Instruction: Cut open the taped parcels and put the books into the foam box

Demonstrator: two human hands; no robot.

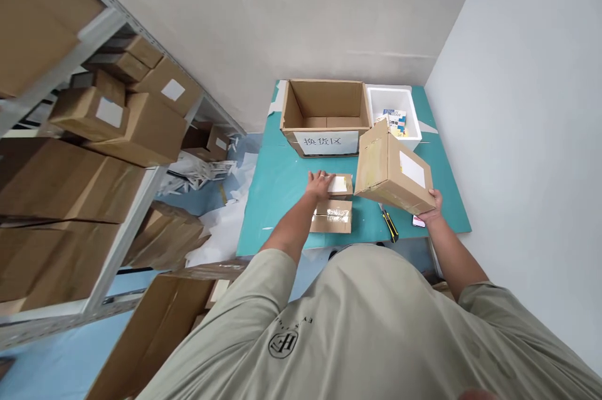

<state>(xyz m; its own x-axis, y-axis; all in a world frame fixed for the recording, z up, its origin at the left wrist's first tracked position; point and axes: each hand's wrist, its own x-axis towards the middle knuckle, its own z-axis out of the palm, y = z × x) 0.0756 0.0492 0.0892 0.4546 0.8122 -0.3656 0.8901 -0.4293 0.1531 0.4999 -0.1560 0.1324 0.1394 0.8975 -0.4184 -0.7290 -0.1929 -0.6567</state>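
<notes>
"2 hands on boxes?"

"Yes. The left hand (320,185) lies spread flat on a small box (340,185), just beside a taped box (331,217)."

"And the right hand (435,207)?"

"It cups the lower corner of a tilted carton (392,168), held up near a yellow box cutter (390,225)."

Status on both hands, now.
Left hand flat on small carton. Right hand gripping tilted carton. Utility knife just below that carton.
</notes>
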